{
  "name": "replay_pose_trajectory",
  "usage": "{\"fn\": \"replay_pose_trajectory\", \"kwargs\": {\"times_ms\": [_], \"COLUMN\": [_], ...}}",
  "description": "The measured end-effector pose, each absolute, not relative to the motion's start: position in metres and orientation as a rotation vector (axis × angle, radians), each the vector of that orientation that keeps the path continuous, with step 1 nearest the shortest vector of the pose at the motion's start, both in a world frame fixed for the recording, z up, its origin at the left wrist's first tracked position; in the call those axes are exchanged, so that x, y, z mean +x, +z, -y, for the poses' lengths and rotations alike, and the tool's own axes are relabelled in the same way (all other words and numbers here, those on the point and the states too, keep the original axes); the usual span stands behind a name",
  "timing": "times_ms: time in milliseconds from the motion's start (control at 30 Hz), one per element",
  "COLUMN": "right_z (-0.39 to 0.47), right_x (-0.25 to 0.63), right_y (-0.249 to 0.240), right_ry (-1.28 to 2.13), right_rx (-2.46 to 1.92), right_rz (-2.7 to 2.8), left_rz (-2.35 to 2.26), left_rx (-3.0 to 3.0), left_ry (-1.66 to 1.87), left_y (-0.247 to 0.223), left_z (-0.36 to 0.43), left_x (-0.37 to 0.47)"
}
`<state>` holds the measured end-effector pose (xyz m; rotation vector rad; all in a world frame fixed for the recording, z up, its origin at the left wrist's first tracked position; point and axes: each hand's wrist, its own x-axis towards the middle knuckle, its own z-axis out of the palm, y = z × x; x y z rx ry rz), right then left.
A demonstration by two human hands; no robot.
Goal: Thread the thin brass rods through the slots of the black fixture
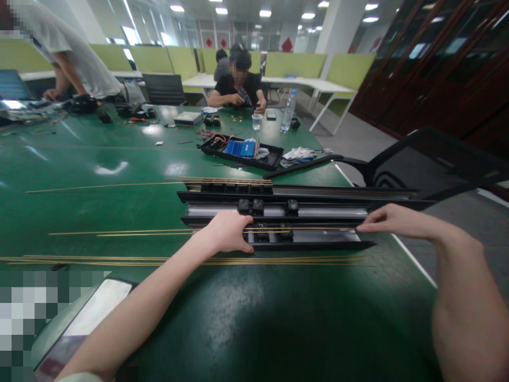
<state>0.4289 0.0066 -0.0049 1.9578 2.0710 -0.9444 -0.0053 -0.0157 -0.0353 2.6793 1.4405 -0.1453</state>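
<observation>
Left hand (230, 231) clamped over the nearest channel (310, 245), thumb at its near wall, fingers at the far one. Right hand (392, 220) off the channel's right end, thumb and fingertips pinched on the tip of a thin brass rod (314, 229). That rod lies along the nearest channel, over its blocks; whether it is fixed there I cannot tell. Two rod ends (119, 233) run out leftward from behind my left hand — whether one is the same rod, hidden.

State of work looks partway, and uneven. Nearest channel: at least two black blocks (286, 235) inside, my hand hiding part of it. Middle channel (330, 211): three blocks (292, 208), two side by side, one apart; no rod seen along it. Far channel (226, 198): a close row of blocks (230, 188), with several rods (222, 181) along it, reaching past its left end. More loose rods (286, 260) lie on the green table (318, 307) on my side, apparently unused.

Other containers, beyond the channels: a black tray (234, 160) with blue ridged pieces (240, 147) and orange wires (218, 139). Behind it, a clear cup (256, 123) — contents unclear — and a capped bottle (287, 114).
</observation>
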Motion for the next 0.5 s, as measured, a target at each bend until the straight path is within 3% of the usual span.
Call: {"fn": "replay_pose_trajectory", "kwargs": {"times_ms": [500], "right_z": [-0.014], "right_x": [0.464], "right_y": [-0.018], "right_ry": [-0.943], "right_rx": [1.997], "right_rz": [-2.023], "left_rz": [-1.445], "left_rx": [2.690], "left_ry": [-0.133], "left_y": [-0.037], "left_z": [0.015], "left_x": [-0.006]}}
